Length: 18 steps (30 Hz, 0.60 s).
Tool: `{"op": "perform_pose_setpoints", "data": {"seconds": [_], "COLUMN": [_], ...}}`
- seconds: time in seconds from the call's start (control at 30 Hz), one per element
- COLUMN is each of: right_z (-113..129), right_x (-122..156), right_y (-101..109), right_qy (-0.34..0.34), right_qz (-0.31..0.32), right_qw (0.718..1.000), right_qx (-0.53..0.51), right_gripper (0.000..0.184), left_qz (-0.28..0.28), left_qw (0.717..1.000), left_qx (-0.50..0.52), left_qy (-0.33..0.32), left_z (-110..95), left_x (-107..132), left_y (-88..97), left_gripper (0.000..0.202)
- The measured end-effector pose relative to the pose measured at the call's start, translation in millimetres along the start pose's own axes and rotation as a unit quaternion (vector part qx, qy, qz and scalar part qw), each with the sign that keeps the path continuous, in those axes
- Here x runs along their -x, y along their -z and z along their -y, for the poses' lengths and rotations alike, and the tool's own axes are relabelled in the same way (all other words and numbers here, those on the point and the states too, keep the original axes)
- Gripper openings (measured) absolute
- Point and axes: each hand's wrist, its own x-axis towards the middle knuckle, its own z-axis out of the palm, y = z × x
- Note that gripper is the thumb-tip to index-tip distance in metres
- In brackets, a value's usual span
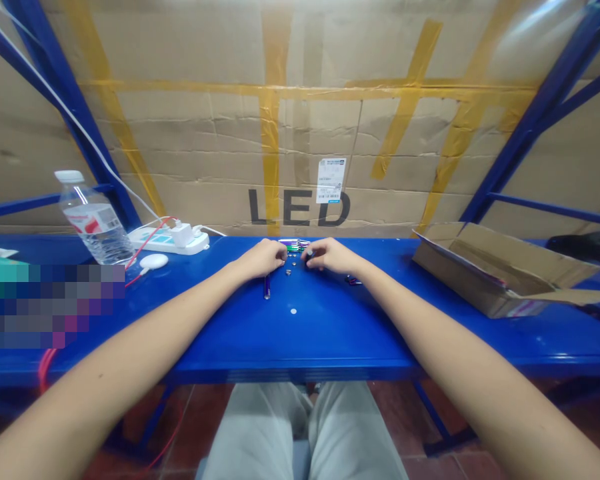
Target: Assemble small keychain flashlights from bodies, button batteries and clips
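nearest, the person's knees in pale trousers show under the front edge of the blue table. both bare forearms run forward over it and meet near the middle. between the forearms a small white disc lies alone on the table, and a little beyond it a purple tube lies lengthwise just below the left hand. that hand is curled, knuckles up, fingertips down at the table; whether it pinches anything i cannot tell. the right hand is just beside it, fingers bent inward and their tips gathered on a small dark piece, too small to make out. a few tiny loose parts lie scattered between the two hands, and a small dark bit lies by the right wrist. just behind the hands sits a short row of coloured tubes.

off to the right, well apart, lies an open cardboard box. to the left a white round puck rests near a white power strip, with a red cable running by, and a clear water bottle stands tilted in the view. behind everything a taped cardboard wall bears the letters "led" and a white label, framed by blue struts.
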Motion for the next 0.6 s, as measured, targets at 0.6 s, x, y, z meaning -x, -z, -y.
{"op": "perform_pose_setpoints", "data": {"seconds": [0.6], "right_z": [-14], "right_x": [-6], "right_y": [-6], "right_qy": [0.027], "right_qz": [0.041], "right_qw": [0.999], "right_qx": [0.002], "right_gripper": [0.018], "left_qz": [-0.137], "left_qw": [0.959], "left_qx": [0.046], "left_qy": [-0.242], "left_z": [-29], "left_x": [5], "left_y": [-5.3], "left_gripper": [0.010]}}
